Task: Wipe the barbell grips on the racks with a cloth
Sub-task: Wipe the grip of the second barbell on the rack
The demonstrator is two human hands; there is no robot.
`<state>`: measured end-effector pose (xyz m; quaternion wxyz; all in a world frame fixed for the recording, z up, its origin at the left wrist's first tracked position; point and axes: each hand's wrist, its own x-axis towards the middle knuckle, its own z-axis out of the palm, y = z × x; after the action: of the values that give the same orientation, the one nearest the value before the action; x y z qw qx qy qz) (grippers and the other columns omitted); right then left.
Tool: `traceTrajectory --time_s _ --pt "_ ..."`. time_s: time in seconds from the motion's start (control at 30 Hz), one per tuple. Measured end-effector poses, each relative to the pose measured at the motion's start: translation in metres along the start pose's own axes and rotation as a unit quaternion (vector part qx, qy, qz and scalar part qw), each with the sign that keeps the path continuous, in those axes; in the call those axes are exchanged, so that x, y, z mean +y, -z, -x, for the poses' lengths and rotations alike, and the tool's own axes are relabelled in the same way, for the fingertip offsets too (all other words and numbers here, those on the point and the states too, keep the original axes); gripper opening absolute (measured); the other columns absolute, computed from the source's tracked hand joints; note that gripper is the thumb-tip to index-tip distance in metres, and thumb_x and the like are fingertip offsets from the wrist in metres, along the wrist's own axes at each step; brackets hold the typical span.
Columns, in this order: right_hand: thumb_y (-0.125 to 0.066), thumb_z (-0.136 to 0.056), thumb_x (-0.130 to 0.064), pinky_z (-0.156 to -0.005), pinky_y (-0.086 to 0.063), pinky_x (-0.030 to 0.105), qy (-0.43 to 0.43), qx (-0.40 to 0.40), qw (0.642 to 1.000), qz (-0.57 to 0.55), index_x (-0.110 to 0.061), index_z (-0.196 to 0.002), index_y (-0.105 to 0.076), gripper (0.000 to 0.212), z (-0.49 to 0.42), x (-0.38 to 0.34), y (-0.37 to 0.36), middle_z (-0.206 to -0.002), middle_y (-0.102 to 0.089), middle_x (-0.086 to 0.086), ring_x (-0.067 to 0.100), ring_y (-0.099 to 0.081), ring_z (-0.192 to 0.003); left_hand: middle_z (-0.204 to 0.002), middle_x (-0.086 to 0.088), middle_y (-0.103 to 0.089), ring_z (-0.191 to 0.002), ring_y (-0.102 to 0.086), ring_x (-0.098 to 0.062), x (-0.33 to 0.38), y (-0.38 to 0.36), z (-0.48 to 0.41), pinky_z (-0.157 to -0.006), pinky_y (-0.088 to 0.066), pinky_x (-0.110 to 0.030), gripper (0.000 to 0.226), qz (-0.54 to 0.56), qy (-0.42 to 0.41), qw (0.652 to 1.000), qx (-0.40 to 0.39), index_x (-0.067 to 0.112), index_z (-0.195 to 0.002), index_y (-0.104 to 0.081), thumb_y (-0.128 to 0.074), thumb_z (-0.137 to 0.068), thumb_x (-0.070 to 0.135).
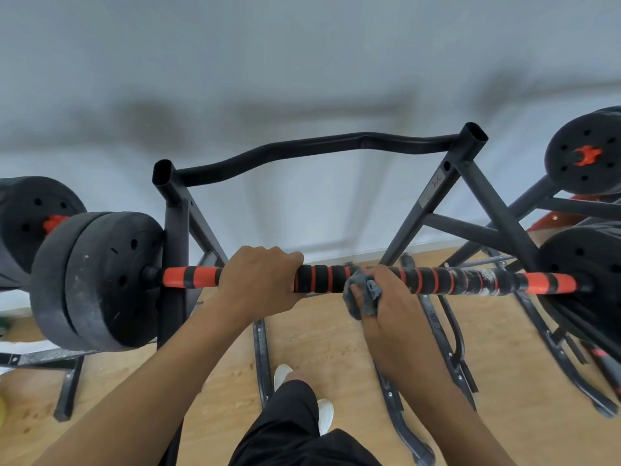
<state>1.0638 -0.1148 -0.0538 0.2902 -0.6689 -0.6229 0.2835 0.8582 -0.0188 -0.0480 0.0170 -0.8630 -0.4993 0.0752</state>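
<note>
The black steel rack is standing on the wooden floor and is carrying the barbell level across its two uprights. The bar is passing under the fingers of the left hand. One upright is standing just left of those fingers, and the weight plates are hanging beyond it, outside the rack.

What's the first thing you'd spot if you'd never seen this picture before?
The orange-and-black striped barbell grip running across the middle, with the left hand wrapped round it and the right hand pressing a grey cloth against it. Next, the big black weight plates on the left end, and the white dusty patch on the grip towards the right.
</note>
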Motion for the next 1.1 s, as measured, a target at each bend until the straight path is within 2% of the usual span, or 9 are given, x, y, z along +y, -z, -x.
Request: traceTrajectory --time_s 0.2,0.4,0.47,0.57,0.73,0.87,0.93,1.03,1.1 --pt "-0.057 -0.093 -0.009 -0.071 -0.046 0.037 0.049 0.033 0.996 0.066 -0.025 -0.095 -0.046 0.020 -0.019 0.002 -0.015 -0.093 -0.045 -0.013 0.012 -0.044 -0.087 -0.076 0.009 -0.059 -0.067 -0.062 -0.017 -0.011 0.000 -0.011 -0.065 -0.044 -0.028 0.031 0.008 0.006 1.000 0.015 0.028 -0.100 -0.056 -0.059 -0.092 0.057" --pt "-0.054 -0.097 -0.015 -0.067 -0.045 0.034 0.074 0.048 0.994 0.064 -0.025 -0.090 -0.046 0.014 -0.057 -0.002 -0.013 -0.087 -0.046 -0.015 0.009 -0.046 -0.081 -0.078 0.008 -0.062 -0.069 -0.064 -0.017 -0.031 -0.003 -0.036 -0.071 -0.054 -0.031 0.035 0.021 -0.015 0.999 0.044 0.027 -0.105 -0.058 -0.058 -0.093 0.059" --pt "-0.050 -0.100 -0.026 -0.067 -0.047 0.038 0.077 0.040 0.994 0.070 -0.024 -0.091 -0.047 0.010 -0.070 -0.003 -0.013 -0.087 -0.049 -0.013 0.011 -0.049 -0.080 -0.077 0.007 -0.061 -0.069 -0.064 -0.017 -0.038 -0.005 -0.044 -0.072 -0.056 -0.031 0.035 0.029 -0.022 0.998 0.054 0.026 -0.107 -0.058 -0.059 -0.094 0.058" --pt "-0.039 -0.099 -0.042 -0.065 -0.049 0.041 0.072 0.032 0.992 0.096 -0.025 -0.090 -0.046 0.022 -0.090 -0.010 -0.012 -0.084 -0.052 -0.011 0.014 -0.052 -0.076 -0.075 0.008 -0.059 -0.067 -0.062 -0.016 -0.049 -0.007 -0.058 -0.071 -0.055 -0.031 0.032 0.033 -0.021 0.996 0.082 0.024 -0.106 -0.059 -0.059 -0.094 0.054" --pt "-0.043 -0.103 -0.038 -0.066 -0.051 0.048 0.046 0.010 0.991 0.125 -0.023 -0.085 -0.043 0.023 -0.110 -0.026 -0.007 -0.079 -0.055 -0.005 0.023 -0.056 -0.071 -0.070 0.009 -0.053 -0.065 -0.059 -0.015 -0.058 -0.007 -0.073 -0.065 -0.047 -0.028 0.029 0.029 -0.018 0.995 0.097 0.024 -0.104 -0.058 -0.061 -0.093 0.050" --pt "-0.055 -0.101 -0.034 -0.068 -0.050 0.045 0.069 -0.008 0.984 0.162 -0.021 -0.089 -0.045 0.020 -0.118 -0.041 -0.007 -0.080 -0.053 -0.006 0.021 -0.053 -0.073 -0.071 0.009 -0.052 -0.067 -0.060 -0.014 -0.058 -0.008 -0.073 -0.067 -0.046 -0.027 0.029 0.040 -0.008 0.996 0.079 0.026 -0.106 -0.060 -0.063 -0.091 0.050" --pt "-0.062 -0.094 -0.021 -0.073 -0.048 0.042 0.083 -0.018 0.975 0.207 -0.020 -0.093 -0.045 0.017 -0.123 -0.051 -0.011 -0.082 -0.052 -0.005 0.020 -0.052 -0.074 -0.077 0.011 -0.055 -0.069 -0.060 -0.012 -0.060 -0.006 -0.074 -0.067 -0.046 -0.027 0.033 0.076 -0.007 0.995 0.067 0.028 -0.109 -0.061 -0.067 -0.087 0.053" --pt "-0.065 -0.082 -0.008 -0.078 -0.044 0.039 0.103 -0.006 0.957 0.271 -0.024 -0.096 -0.041 0.031 -0.130 -0.059 -0.014 -0.084 -0.052 -0.004 0.021 -0.051 -0.075 -0.111 0.014 -0.053 -0.079 -0.060 -0.013 -0.065 -0.002 -0.079 -0.072 -0.048 -0.029 0.058 0.182 0.008 0.982 0.041 0.033 -0.125 -0.051 -0.075 -0.078 0.057" --pt "-0.065 -0.079 -0.007 -0.080 -0.043 0.039 0.103 -0.003 0.955 0.278 -0.024 -0.095 -0.042 0.033 -0.134 -0.059 -0.013 -0.084 -0.052 -0.004 0.022 -0.051 -0.077 -0.105 0.013 -0.059 -0.080 -0.063 -0.014 -0.064 0.002 -0.081 -0.077 -0.054 -0.031 0.056 0.195 0.030 0.980 -0.007 0.031 -0.123 -0.053 -0.076 -0.077 0.053"
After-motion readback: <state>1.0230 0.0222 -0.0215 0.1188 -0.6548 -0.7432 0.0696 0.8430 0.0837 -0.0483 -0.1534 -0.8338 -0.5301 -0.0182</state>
